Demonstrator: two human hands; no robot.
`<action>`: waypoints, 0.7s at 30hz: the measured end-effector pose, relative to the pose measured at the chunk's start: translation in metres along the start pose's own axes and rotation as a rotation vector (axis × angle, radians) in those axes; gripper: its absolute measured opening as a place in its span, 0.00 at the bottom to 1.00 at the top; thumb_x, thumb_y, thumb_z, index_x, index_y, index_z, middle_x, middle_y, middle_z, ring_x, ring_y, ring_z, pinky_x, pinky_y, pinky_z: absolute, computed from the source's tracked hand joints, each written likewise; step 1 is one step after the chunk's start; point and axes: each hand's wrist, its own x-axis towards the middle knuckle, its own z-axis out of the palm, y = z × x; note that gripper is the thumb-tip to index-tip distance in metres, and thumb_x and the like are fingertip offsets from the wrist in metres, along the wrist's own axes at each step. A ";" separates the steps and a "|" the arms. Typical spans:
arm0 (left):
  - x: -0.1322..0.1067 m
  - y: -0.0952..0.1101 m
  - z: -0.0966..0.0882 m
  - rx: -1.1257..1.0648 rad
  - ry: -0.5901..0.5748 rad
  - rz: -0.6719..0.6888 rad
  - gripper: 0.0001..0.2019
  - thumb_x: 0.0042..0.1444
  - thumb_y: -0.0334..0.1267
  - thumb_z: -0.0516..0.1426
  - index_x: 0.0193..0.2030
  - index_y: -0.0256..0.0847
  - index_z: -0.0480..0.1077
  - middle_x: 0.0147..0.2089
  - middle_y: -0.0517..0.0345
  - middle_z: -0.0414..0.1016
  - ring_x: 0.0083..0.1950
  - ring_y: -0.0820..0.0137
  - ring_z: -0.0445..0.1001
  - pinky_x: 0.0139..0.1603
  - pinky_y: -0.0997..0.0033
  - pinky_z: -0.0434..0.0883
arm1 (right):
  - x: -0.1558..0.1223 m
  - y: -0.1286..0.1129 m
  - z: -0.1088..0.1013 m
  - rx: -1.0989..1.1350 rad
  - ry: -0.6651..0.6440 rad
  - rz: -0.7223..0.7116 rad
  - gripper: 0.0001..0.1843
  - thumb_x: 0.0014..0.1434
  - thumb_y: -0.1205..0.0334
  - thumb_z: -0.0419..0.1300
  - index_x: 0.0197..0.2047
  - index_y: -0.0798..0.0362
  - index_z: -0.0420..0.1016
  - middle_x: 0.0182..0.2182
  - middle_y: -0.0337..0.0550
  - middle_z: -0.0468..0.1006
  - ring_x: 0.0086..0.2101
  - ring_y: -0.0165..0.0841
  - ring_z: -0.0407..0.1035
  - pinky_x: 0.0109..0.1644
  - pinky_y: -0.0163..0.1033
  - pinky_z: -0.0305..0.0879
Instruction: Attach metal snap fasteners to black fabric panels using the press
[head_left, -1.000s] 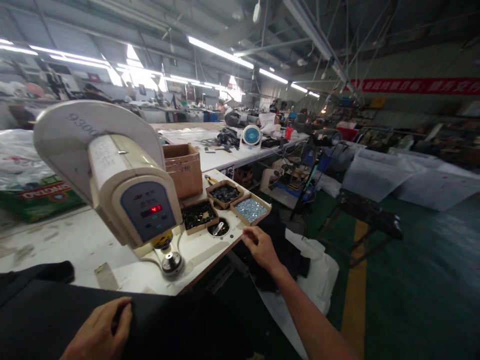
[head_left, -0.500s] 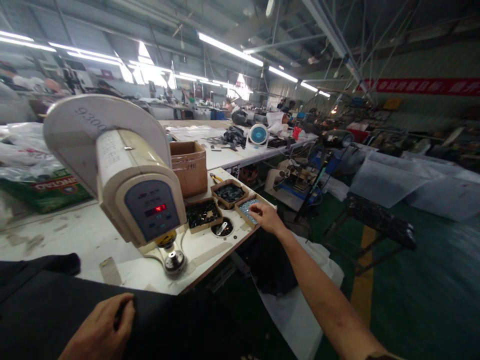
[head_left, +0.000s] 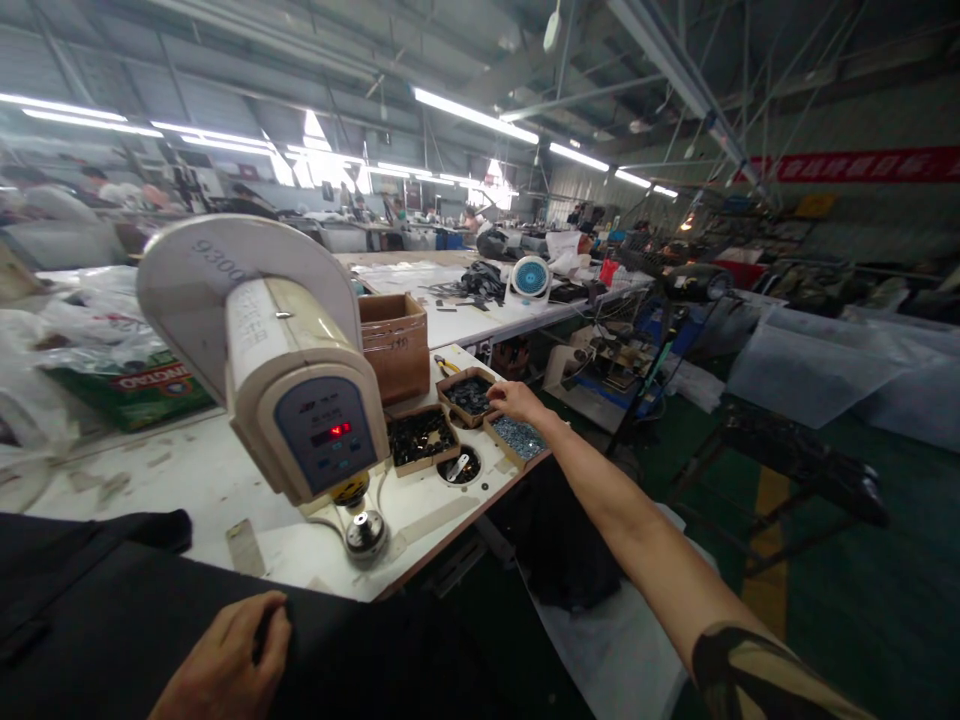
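Observation:
My left hand [head_left: 225, 660] is closed on the edge of a black fabric [head_left: 97, 620] that lies over the near side of the white table [head_left: 187, 480]. My right hand [head_left: 516, 400] reaches far out, fingers bunched and pointing down at the rim of a cardboard tray of dark parts [head_left: 465, 395]. Just below it is a tray of silver parts [head_left: 523, 438]. I cannot see what its fingers hold. A cream press machine [head_left: 300, 400] with a red display stands between my hands, over a metal die [head_left: 366, 530].
A second tray of dark parts [head_left: 420, 437] and a round recess with a metal piece [head_left: 459, 466] sit by the machine. Behind are a cardboard box [head_left: 395, 345], a green bag [head_left: 135, 385] and a small fan [head_left: 530, 277]. A dark metal stand [head_left: 795, 460] is on the green floor at right.
My right hand has moved away from me, from the table's edge across the silver-parts tray to the rim of the far dark-parts tray. My left hand stays on the fabric.

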 end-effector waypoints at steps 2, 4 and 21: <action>-0.003 0.006 -0.009 -0.024 -0.049 0.021 0.11 0.57 0.42 0.52 0.41 0.47 0.75 0.47 0.53 0.83 0.51 0.59 0.80 0.53 0.63 0.76 | 0.013 -0.015 0.009 0.034 -0.050 -0.045 0.11 0.60 0.68 0.65 0.46 0.54 0.83 0.44 0.46 0.86 0.43 0.37 0.79 0.50 0.37 0.71; -0.006 0.012 -0.015 -0.022 -0.059 -0.010 0.13 0.61 0.43 0.50 0.46 0.47 0.74 0.49 0.54 0.82 0.49 0.60 0.80 0.53 0.63 0.75 | 0.024 -0.032 0.019 0.075 -0.126 -0.111 0.11 0.60 0.65 0.65 0.46 0.54 0.84 0.42 0.44 0.86 0.41 0.37 0.79 0.47 0.37 0.72; -0.010 0.033 -0.025 0.073 -0.045 -0.083 0.10 0.68 0.40 0.50 0.47 0.45 0.73 0.49 0.56 0.79 0.47 0.64 0.78 0.47 0.67 0.68 | 0.038 -0.113 0.109 -0.033 -0.356 -0.285 0.07 0.52 0.64 0.72 0.38 0.51 0.87 0.36 0.45 0.87 0.38 0.40 0.79 0.45 0.37 0.70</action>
